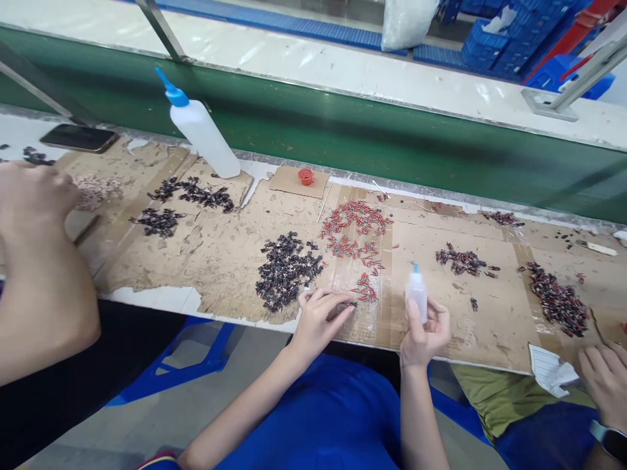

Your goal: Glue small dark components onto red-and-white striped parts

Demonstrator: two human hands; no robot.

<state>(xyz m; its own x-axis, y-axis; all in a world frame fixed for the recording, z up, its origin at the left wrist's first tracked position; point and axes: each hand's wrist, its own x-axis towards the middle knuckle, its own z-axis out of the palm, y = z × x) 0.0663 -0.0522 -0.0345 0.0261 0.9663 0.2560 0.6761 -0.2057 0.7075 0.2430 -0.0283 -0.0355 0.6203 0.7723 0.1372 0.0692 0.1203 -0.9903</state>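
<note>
My right hand (426,329) is wrapped round a small translucent squeeze bottle (416,287), held upright with its thin blue tip pointing up. My left hand (321,318) is at the cardboard's near edge, thumb and fingers pinched on a small dark part (353,304); its details are too small to make out. Just beyond those fingers lie small red-tipped parts (365,287), spread in loose clusters. A heap of small black parts (287,271) sits to the left of them, close to my left hand.
A large white bottle (208,140) with a blue nozzle stands at the back left. A red cap-like dish (305,176) rests on a cardboard piece. Co-workers' hands are at left (34,196) and right (605,375). More part piles (558,300) and a phone (78,138) lie around.
</note>
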